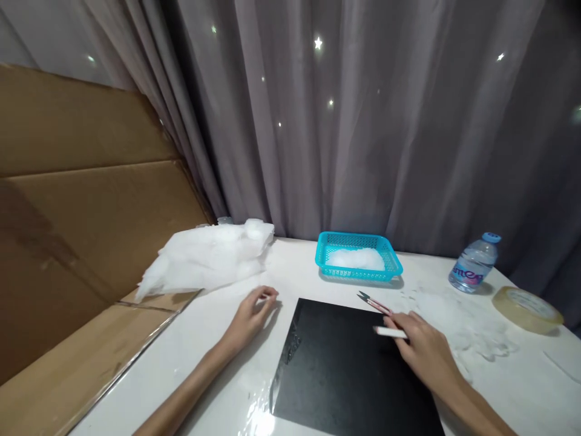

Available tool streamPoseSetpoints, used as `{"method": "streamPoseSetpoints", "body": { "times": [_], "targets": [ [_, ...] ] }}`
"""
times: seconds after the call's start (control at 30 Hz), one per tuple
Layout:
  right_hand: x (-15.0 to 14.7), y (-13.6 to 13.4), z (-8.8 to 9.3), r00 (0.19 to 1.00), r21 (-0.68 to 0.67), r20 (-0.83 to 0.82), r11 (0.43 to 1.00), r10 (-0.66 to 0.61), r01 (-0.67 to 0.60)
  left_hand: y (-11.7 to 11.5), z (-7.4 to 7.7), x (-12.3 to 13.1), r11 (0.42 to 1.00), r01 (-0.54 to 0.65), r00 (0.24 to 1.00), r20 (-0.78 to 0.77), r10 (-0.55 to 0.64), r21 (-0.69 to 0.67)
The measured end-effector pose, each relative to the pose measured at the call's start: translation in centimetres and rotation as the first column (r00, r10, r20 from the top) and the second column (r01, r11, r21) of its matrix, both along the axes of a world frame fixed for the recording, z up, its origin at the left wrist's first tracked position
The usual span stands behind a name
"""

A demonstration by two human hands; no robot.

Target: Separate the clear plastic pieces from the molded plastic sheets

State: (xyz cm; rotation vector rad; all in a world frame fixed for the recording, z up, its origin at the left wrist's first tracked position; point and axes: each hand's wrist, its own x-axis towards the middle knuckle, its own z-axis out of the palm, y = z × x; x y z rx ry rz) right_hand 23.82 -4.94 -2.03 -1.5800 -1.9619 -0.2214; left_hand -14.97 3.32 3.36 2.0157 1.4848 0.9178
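Observation:
My right hand (422,348) is closed around a short white pen-like stick (391,332) with a dark tip, above the right side of a black flat board (345,369). Just beyond its fingers lie small thread snips (374,303) with pinkish handles and dark blades; whether the fingers touch them I cannot tell. My left hand (254,312) rests on the white table left of the board, fingers curled and thumb drawn close to the fingertips. Anything small in that pinch is too hard to make out. Clear shiny film shows along the board's left edge.
A blue basket (322,257) holds white fluff (356,259). Bagged white stuffing (213,257) lies back left beside a large cardboard box (86,224). At right are a water bottle (473,263), a tape roll (526,310) and white scraps (472,336). A grey curtain hangs behind.

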Motion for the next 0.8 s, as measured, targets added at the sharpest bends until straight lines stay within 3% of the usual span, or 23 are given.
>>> {"method": "streamPoseSetpoints", "body": {
  "times": [0.1,0.2,0.3,0.4,0.6,0.8],
  "targets": [
    [0.1,-1.5,-1.0,0.99,0.167,0.133,0.983,0.052,-0.074,3.7,1.6,-3.0,0.977,-0.141,0.978,-0.131,0.162,0.16],
    [0.1,-1.8,-1.3,0.979,0.237,0.204,0.969,0.019,-0.069,7.4,3.7,-6.0,0.924,-0.261,0.913,-0.238,0.33,0.28],
    [-0.1,-1.8,-1.8,0.968,0.285,0.252,0.956,-0.005,-0.069,10.4,5.5,-8.3,0.901,-0.292,0.846,-0.353,0.399,0.32],
    [-0.3,-2.0,-2.9,0.956,0.315,0.293,0.942,0.016,-0.113,12.6,6.4,-9.4,0.89,-0.325,0.774,-0.45,0.445,0.32],
    [-0.3,-2.3,-4.3,0.942,0.296,0.326,0.939,0.074,-0.176,14.5,6.4,-9.8,0.871,-0.422,0.666,-0.566,0.486,0.251],
    [-0.2,-2.3,-3.9,0.939,0.276,0.321,0.937,0.123,-0.217,13.5,7.3,-11.3,0.904,-0.397,0.708,-0.574,0.411,0.157]
  ]
}}
